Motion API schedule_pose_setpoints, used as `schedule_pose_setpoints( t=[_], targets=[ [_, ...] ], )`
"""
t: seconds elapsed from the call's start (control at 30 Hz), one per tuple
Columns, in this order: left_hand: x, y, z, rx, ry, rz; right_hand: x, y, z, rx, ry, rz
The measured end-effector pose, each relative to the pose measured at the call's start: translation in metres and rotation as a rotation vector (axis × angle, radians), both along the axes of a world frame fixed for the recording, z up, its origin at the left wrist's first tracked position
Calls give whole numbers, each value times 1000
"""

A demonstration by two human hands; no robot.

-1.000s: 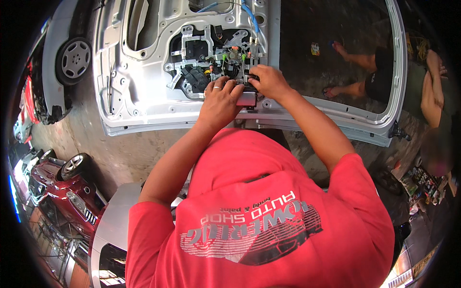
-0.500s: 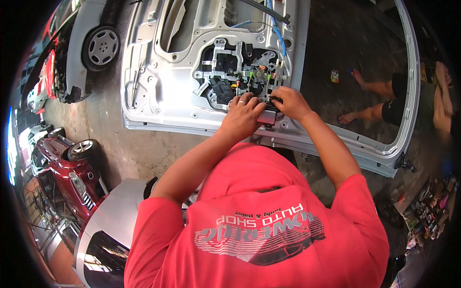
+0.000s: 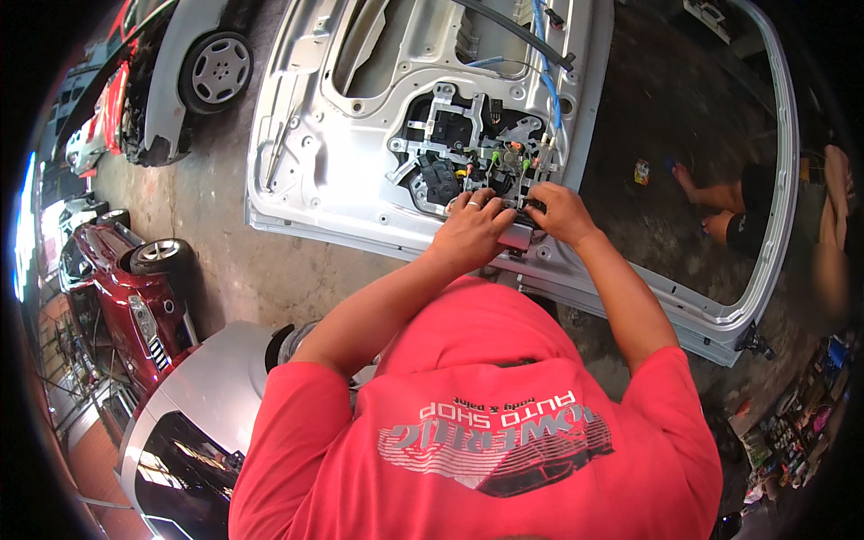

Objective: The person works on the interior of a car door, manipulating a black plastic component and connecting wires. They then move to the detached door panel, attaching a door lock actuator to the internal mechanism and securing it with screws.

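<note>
A silver car door lies with its inner side up. In its opening sits a door mechanism of metal brackets, black housings and small green and orange clips. My left hand wears a ring and lies over the mechanism's near edge, fingers curled onto it. Between my hands a box-like metal part shows at that edge. My right hand is closed at the mechanism's near right corner, thumb and fingers pinched together. What it pinches is hidden. Blue-sleeved cables run away from the mechanism's right side.
A dark rubber strip lies across the door's far part. Beyond the window frame at right, another person's legs show. A silver car with a wheel stands far left, a dark red car left, a silver car near left.
The whole view has shifted, so the door appears lower and further right. My hands stay at the same edge of the mechanism. The other person's nearer foot has drawn back.
</note>
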State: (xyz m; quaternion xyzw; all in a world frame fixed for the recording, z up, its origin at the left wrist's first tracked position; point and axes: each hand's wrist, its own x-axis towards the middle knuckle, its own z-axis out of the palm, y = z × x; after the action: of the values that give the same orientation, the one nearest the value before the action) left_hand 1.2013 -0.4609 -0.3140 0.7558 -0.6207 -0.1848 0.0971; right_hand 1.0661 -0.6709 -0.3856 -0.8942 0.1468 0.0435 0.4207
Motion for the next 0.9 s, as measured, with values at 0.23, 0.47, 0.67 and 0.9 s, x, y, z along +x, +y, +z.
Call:
schedule_pose_setpoints(
  t=[0.23, 0.47, 0.67, 0.9],
  targets=[
    [-1, 1, -4, 5, -1, 4, -2, -3, 0, 44, -42, 42],
    [0, -1, -1, 19, 6, -2, 0, -5, -4, 11, -3, 22],
    [0, 0, 0, 8, 7, -3, -2, -3, -2, 30, -69, 21],
    [1, 1, -3, -41, 9, -8, 0, -3, 0, 25, -18, 20]
  ],
)
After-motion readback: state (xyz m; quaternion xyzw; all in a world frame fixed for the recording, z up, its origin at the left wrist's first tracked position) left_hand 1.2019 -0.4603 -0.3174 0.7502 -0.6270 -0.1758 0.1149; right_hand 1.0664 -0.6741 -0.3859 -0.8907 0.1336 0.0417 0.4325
